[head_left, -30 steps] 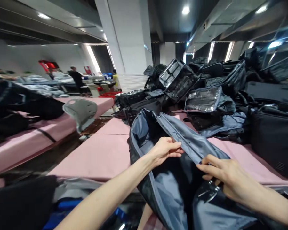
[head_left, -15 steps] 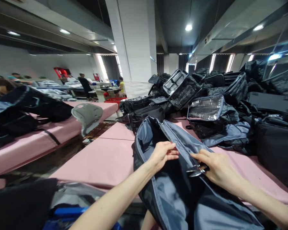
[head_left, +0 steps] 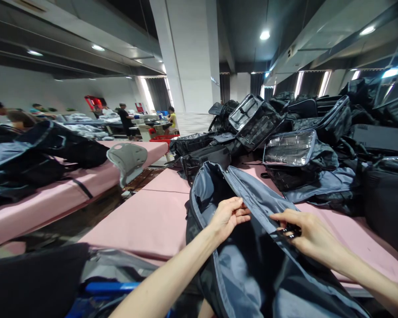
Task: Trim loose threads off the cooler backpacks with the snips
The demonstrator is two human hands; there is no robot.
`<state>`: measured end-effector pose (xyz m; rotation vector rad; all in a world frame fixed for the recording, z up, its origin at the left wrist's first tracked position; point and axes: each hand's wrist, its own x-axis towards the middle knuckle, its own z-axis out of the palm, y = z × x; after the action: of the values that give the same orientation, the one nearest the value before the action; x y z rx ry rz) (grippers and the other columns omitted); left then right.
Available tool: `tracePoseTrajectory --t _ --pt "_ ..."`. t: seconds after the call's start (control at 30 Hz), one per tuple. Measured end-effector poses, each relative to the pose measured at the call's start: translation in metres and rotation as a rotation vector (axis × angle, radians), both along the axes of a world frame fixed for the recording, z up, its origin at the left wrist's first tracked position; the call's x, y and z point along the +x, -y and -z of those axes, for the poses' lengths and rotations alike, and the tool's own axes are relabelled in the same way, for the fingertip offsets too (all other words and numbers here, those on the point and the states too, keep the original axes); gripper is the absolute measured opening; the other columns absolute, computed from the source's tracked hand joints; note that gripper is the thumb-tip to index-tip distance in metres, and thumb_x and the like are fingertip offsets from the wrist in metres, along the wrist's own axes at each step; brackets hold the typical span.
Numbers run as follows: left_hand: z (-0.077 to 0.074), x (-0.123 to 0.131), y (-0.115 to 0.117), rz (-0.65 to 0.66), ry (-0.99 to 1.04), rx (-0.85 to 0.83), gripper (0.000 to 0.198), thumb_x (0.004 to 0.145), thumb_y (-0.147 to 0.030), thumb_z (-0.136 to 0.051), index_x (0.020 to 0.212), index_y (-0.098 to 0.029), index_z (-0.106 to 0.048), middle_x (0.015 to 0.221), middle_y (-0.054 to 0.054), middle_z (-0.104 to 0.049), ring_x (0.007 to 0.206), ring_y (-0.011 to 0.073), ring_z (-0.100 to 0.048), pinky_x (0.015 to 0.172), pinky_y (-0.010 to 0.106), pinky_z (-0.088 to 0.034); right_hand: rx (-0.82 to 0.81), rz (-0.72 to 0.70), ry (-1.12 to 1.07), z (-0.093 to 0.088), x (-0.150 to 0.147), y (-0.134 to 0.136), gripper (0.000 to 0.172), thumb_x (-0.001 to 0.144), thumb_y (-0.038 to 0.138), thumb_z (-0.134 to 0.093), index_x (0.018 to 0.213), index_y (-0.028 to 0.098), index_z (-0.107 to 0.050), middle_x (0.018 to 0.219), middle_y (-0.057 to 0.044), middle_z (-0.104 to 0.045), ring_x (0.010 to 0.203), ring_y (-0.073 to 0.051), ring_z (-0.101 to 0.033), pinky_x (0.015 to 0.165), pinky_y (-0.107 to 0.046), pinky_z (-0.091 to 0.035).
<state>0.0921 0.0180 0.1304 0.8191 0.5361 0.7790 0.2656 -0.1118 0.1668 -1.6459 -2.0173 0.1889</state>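
Note:
A large grey-blue bag lies open on the pink table in front of me. My left hand pinches the grey lining edge of the bag's opening between thumb and fingers. My right hand is closed on a small dark metal piece at the same edge, a little further right; I cannot make out what the piece is. Both forearms reach in from the bottom of the view.
A heap of black bags with clear plastic panels fills the table's back and right. Another pink table at left holds dark bags and a grey moulded pad. People stand at tables far behind. A white pillar rises centre.
The view has tilted up slightly. My right hand has shifted along the bag's edge and closed more over the small dark piece. My left hand keeps its pinch on the lining.

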Motion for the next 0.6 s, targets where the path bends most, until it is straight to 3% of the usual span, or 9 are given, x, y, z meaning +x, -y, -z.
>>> tracePoseTrajectory --t 0.27,0.4,0.6 --pt "-0.007 0.003 0.005 0.005 -0.035 0.041 0.014 0.067 -0.014 -0.069 0.076 -0.008 -0.061 0.074 0.008 -0.066 0.065 0.0129 -0.063 0.057 0.022 -0.053 0.089 0.073 0.081 -0.011 0.003 -0.014 0.029 0.077 0.025 -0.055 0.105 0.024 -0.060 0.099 -0.002 -0.066 0.084 -0.018 -0.062 0.073 -0.028 -0.046" --pt "-0.009 0.002 0.010 -0.026 -0.070 0.041 0.017 0.062 -0.015 -0.074 0.072 -0.009 -0.061 0.067 0.006 -0.065 0.061 0.0114 -0.062 0.061 0.022 -0.052 0.326 0.150 0.323 -0.017 -0.002 -0.025 0.032 0.083 0.034 -0.051 0.112 0.020 -0.052 0.098 -0.005 -0.063 0.080 -0.018 -0.059 0.067 -0.029 -0.042" --pt "-0.013 -0.001 0.017 -0.059 -0.086 0.064 0.020 0.056 -0.015 -0.076 0.066 -0.009 -0.060 0.060 0.004 -0.063 0.057 0.0107 -0.061 0.059 0.020 -0.050 0.481 0.141 0.655 -0.026 -0.018 -0.030 0.008 0.084 0.022 -0.052 0.087 0.018 -0.058 0.082 -0.004 -0.060 0.073 -0.017 -0.050 0.065 -0.030 -0.029"
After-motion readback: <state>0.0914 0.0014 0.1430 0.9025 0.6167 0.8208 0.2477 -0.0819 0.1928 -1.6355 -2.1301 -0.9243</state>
